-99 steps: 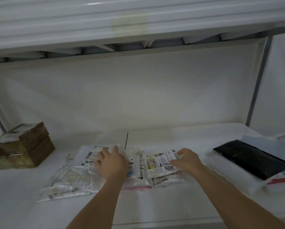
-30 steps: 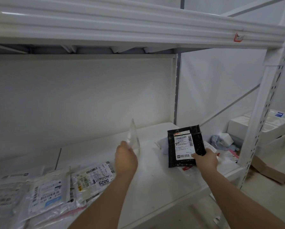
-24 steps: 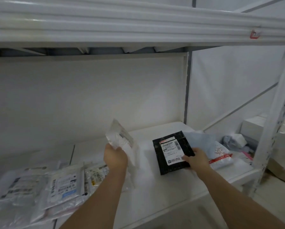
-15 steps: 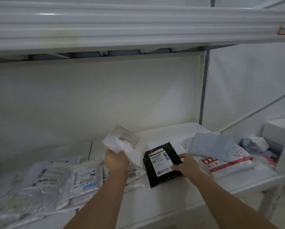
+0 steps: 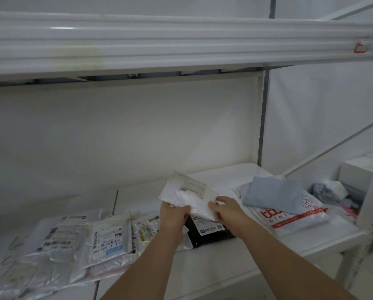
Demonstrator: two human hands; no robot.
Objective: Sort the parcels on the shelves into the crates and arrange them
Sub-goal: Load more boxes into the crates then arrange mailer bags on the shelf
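White parcel: you have the white padded parcel (image 5: pixel 191 197) lifted off the shelf (image 5: pixel 213 265), held between both hands above the black parcel (image 5: pixel 209 231), label side facing up and away from you.

Left hand: your left hand (image 5: pixel 173 217) grips the parcel's near-left corner, fingers curled round its edge.

Right hand: your right hand (image 5: pixel 227 210) pinches the near-right edge, thumb on top, fingers underneath (how far they wrap is hidden by the parcel).

Key relation: the parcel's long axis runs from near right to far left, tilted up at its far end; it lies just beyond your fingertips, so both hands hold only its near edge. Neither hand is clearly nearer; the grip is shared about evenly.

Black parcel: it lies flat on the shelf directly under your hands, its white label partly covered by your right wrist.

Other parcels: a row of clear labelled bags (image 5: pixel 107 239) lies to the left; a grey-blue parcel (image 5: pixel 274 194) rests on a white bag with red print (image 5: pixel 298 219) to the right.

Crates: none in view, so you would likely have to turn away from the shelf to drop this parcel in.
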